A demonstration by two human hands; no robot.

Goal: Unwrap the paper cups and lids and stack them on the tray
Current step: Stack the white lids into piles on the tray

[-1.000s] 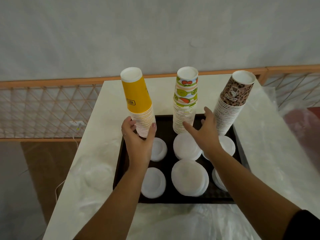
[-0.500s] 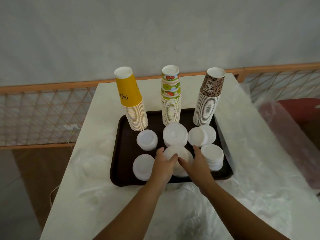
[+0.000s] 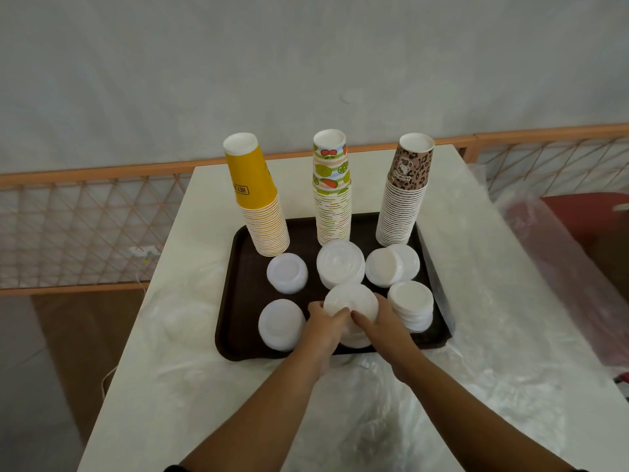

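We are gripping the near middle stack of white lids [image 3: 350,303] on the dark tray [image 3: 235,301], left hand [image 3: 323,327] and right hand [image 3: 381,323] closing around its sides.

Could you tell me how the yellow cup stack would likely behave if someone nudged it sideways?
The yellow cup stack is tall, narrow and already leaning left, so it would probably tip. Being paper cups, it is likely light and might slide on the tray.

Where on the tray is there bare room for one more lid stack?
Bare tray shows along its left edge, beside the two left lid stacks, and between the yellow cup stack and the fruit-print cup stack. The centre and right are crowded; both hands grip the front-centre lid stack.
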